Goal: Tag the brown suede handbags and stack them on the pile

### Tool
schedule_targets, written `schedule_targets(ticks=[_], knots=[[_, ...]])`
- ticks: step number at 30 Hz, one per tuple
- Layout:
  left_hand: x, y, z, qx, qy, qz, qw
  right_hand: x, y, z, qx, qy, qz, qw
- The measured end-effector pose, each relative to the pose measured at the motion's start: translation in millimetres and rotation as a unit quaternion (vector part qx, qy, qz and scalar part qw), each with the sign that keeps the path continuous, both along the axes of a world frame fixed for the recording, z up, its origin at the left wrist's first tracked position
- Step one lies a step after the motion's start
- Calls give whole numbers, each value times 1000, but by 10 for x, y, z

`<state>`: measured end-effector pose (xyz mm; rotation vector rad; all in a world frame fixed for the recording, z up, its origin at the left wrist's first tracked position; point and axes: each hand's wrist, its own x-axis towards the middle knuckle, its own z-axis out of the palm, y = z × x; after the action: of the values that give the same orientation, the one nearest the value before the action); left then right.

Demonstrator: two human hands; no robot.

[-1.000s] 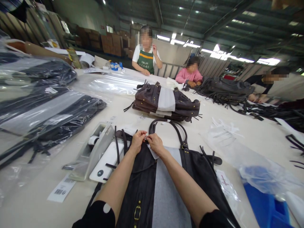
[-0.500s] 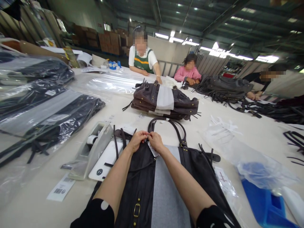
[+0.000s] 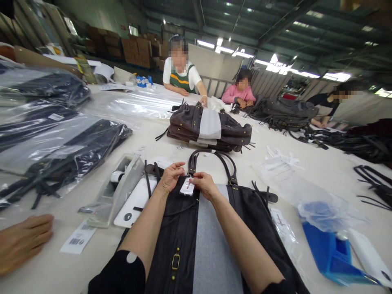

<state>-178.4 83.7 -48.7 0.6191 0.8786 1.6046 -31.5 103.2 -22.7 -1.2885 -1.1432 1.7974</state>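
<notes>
A dark leather handbag lies flat before me, with a strip of grey wrapping down its middle and two looped handles at its far edge. A small white hang tag rests near the base of the left handle. My right hand pinches that tag's edge between thumb and fingers. Just left of it, my left hand has its fingers partly bent and apart, with nothing visible in them. A white tag in clear plastic lies by the bag's right side.
Left of the bag are a tape dispenser, a white phone-like case and a barcode label. Another person's hand rests nearby. Stacked bags stand ahead; plastic-wrapped bags lie left, a blue dispenser right. Co-workers sit opposite.
My hands have moved slightly apart, and the hang tag now lies face up between them. Another person's hand has come in at the left edge. The view has shifted slightly.
</notes>
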Motion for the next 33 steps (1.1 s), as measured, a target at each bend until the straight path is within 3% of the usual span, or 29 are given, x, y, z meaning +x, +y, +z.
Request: schedule_targets(ticks=[4,11,22,28,33], knots=[[46,-33,70,-15,38,0,999,-38,-92,73,-50,-10,-32,998],[52,-219,170,-44,71,-11,996,-70,-174,167,-91,4,-27,995],[123,-554,254,-34,97,38,994,-178,-225,128,-79,39,-98,991],[203,-671,230,-43,129,61,989,-214,-130,-145,-29,-19,-135,990],[322,-645,211,-102,297,78,946,-228,-16,-410,-16,-19,-135,991]])
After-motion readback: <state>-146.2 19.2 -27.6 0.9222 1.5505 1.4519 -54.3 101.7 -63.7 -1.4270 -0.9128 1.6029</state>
